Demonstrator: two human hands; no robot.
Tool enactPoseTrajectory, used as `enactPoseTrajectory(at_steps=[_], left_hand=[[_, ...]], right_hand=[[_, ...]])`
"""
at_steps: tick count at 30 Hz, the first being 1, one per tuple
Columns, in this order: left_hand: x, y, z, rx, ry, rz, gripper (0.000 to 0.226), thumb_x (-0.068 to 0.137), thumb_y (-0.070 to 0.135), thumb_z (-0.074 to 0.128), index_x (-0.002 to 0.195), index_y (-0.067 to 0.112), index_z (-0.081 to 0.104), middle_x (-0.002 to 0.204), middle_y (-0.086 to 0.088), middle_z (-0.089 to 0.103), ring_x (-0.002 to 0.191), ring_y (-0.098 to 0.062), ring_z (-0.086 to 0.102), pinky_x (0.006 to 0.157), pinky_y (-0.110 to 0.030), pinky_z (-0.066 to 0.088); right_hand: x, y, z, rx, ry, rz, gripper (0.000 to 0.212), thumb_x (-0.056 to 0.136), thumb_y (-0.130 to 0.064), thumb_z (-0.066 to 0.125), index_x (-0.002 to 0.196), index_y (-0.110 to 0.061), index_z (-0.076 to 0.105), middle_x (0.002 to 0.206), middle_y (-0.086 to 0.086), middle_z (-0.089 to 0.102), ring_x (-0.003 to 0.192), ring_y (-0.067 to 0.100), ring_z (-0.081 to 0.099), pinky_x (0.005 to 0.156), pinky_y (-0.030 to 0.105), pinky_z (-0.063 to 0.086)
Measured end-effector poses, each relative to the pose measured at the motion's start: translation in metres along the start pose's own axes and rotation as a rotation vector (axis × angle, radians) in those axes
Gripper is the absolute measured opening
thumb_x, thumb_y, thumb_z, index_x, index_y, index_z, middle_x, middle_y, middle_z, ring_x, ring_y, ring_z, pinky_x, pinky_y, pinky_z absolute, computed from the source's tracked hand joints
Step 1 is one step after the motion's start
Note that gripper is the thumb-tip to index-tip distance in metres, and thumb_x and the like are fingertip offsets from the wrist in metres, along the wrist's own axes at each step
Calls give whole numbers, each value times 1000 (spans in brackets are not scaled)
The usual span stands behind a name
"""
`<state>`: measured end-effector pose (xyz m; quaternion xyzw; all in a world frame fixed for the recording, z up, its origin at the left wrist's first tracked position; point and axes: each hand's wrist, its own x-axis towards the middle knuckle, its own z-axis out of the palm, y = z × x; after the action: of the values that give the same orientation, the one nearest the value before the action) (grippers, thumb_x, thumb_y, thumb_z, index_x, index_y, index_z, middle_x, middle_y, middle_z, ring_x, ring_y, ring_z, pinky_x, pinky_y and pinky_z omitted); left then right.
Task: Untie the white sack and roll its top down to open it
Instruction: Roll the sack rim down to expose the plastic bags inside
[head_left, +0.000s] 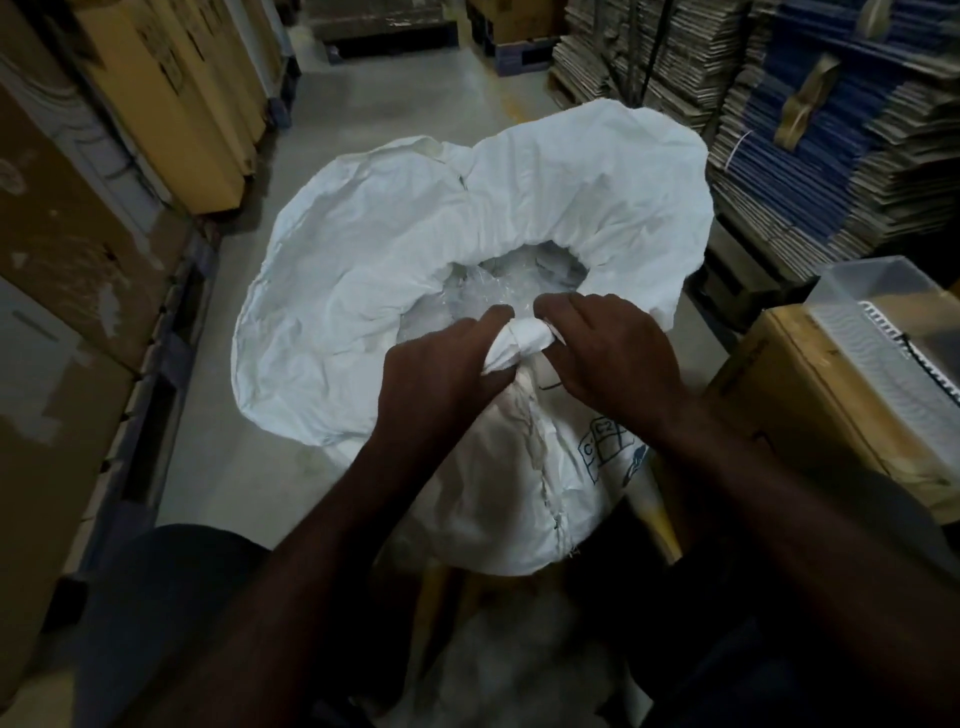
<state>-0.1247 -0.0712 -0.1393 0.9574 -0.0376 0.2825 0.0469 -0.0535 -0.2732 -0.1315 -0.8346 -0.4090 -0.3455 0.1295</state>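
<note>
**A:** Standing right behind the person here. The white sack (467, 249) sits in the middle of the frame on the concrete floor (332, 135), mouth already wide open, with its top fabric flopped outward to the left and far side like a big collar.

**B:** What are the hands up to?

**A:** Both are on the near edge of the mouth, just right of centre. The left hand (441, 358) has its fingers curled round a bunched roll of the sack's rim (524, 340), and the right hand (608, 343) pinches the other end of that same roll. So both are closed on fabric, neither is loose.

**B:** Anything inside?

**A:** A clear plastic liner (498, 291) shows down in the opening, shiny and crumpled. Can't tell what's under it. There's a stitched seam (540, 447) running down the near side of the sack, and some blue print (608, 447) to its right.

**B:** And around it?

**A:** Brown cardboard cartons (156, 104) line the left edge of the frame. Stacks of flattened cardboard (810, 156) fill the upper right. At the right edge there's a cardboard box (810, 395) with a clear plastic container (883, 301) sitting on top of it.
</note>
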Motion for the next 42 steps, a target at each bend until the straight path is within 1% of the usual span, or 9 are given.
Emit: enactPoseTrajectory(at_steps=[3, 8, 14, 17, 22, 30, 35, 38, 42], left_hand=[[-5, -10, 6, -1, -32, -16, 50, 98, 70, 49, 141, 46, 57, 89, 3, 75, 76, -21, 74, 57, -37, 53], [-10, -5, 26, 6, -42, -25, 59, 102, 59, 62, 155, 40, 43, 87, 0, 74, 76, -24, 75, 58, -40, 57], [-10, 23, 6, -431, -444, -148, 72, 108, 67, 34, 170, 35, 13, 132, -4, 72, 127, -28, 65, 113, -51, 41], [-7, 2, 3, -806, -561, -215, 63, 112, 48, 51, 169, 35, 28, 164, 4, 51, 152, -15, 46, 126, -35, 32], [-15, -17, 15, -615, -216, -159, 41, 94, 29, 72, 134, 36, 74, 122, 9, 79, 115, -10, 72, 98, -35, 55], [-29, -19, 15, -114, -12, 159, 44, 90, 11, 64, 126, 32, 78, 95, -5, 64, 77, -35, 61, 57, -41, 48], [-40, -4, 16, -80, -12, 85, 55, 94, 22, 62, 149, 23, 63, 97, -3, 64, 80, -29, 62, 61, -41, 49], [-41, 7, 14, -99, 32, 3, 61, 91, 28, 67, 151, 16, 61, 100, -3, 70, 82, -25, 67, 60, -39, 55], [-38, 18, 6, -112, -66, -58, 65, 92, 43, 71, 152, 26, 55, 121, -3, 64, 102, -25, 68, 68, -39, 58]], right_hand=[[-1, -6, 4, 91, -168, -72, 31, 87, -7, 65, 117, -10, 59, 110, 10, 67, 92, 32, 61, 81, 45, 51], [-5, -7, 15, 31, -224, -20, 46, 85, 3, 63, 122, -20, 48, 123, 11, 64, 87, 36, 60, 66, 40, 44], [-10, 0, 17, 135, -205, 5, 47, 86, -2, 52, 130, -18, 52, 120, 16, 59, 99, 38, 58, 82, 45, 49], [-13, -7, 14, 211, -240, 48, 51, 88, -10, 40, 138, -13, 53, 127, 17, 55, 105, 39, 58, 86, 48, 51], [-23, -1, 11, 389, -436, 49, 72, 86, -26, 68, 153, -12, 46, 143, 11, 52, 126, 33, 55, 104, 50, 43], [-26, 34, -4, 47, -774, 137, 119, 75, -81, 66, 159, -55, -13, 175, -8, 11, 159, 32, 20, 120, 72, 18], [-18, 22, 8, 90, -639, 154, 79, 91, -35, 70, 161, -34, 33, 132, 4, 65, 118, 32, 63, 99, 53, 49], [-9, 13, 3, 78, -361, 219, 49, 87, -13, 66, 134, -20, 55, 108, 9, 58, 86, 33, 64, 60, 42, 52], [-9, -1, 3, 131, -282, 294, 42, 81, 3, 63, 121, -9, 56, 120, 14, 54, 63, 36, 60, 47, 38, 46]])
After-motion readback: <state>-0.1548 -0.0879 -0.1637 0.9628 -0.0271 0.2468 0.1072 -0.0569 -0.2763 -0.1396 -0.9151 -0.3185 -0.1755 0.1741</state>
